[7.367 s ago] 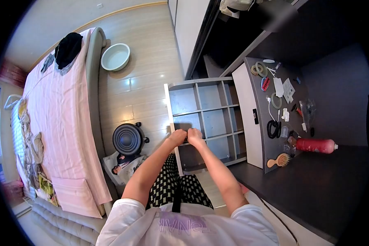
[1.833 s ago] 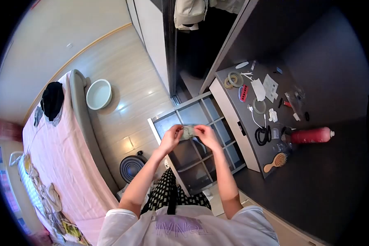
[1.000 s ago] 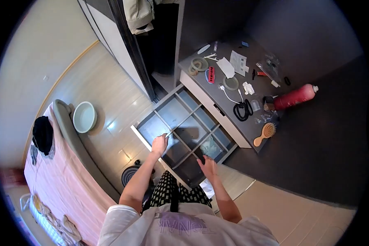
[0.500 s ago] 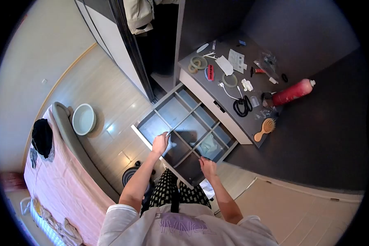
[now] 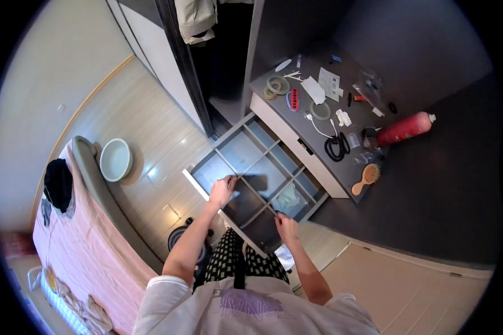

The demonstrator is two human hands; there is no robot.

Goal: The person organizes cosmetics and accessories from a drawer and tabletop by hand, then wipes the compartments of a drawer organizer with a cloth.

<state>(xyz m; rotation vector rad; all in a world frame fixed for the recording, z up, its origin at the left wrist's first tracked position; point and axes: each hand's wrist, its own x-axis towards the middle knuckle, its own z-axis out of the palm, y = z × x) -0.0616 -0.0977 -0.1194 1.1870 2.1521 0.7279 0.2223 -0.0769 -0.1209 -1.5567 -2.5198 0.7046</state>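
Observation:
A pulled-out drawer (image 5: 241, 226) with grey dividers lies in front of me. My left hand (image 5: 222, 190) is over its left part, fingers pressed together at a divider; what they hold, if anything, is too small to make out. My right hand (image 5: 286, 228) is closed at the near right side of the drawer, with a small dark thing at its fingertips that I cannot identify. A pale crumpled cloth or bag (image 5: 288, 196) lies in a compartment just beyond my right hand.
On the desktop (image 5: 341, 178) are a wooden hairbrush (image 5: 366, 178), a red bottle (image 5: 405, 129), a black coiled cord (image 5: 336, 147), tape rolls (image 5: 277, 86) and papers (image 5: 330, 84). A pale basin (image 5: 116, 160) stands on the floor near the bed (image 5: 106, 245). A round black object (image 5: 179, 237) is beside my legs.
The pale crumpled thing, earlier between both hands, now lies in a drawer compartment. My hands have moved apart. The view has turned, and my right fingers have closed.

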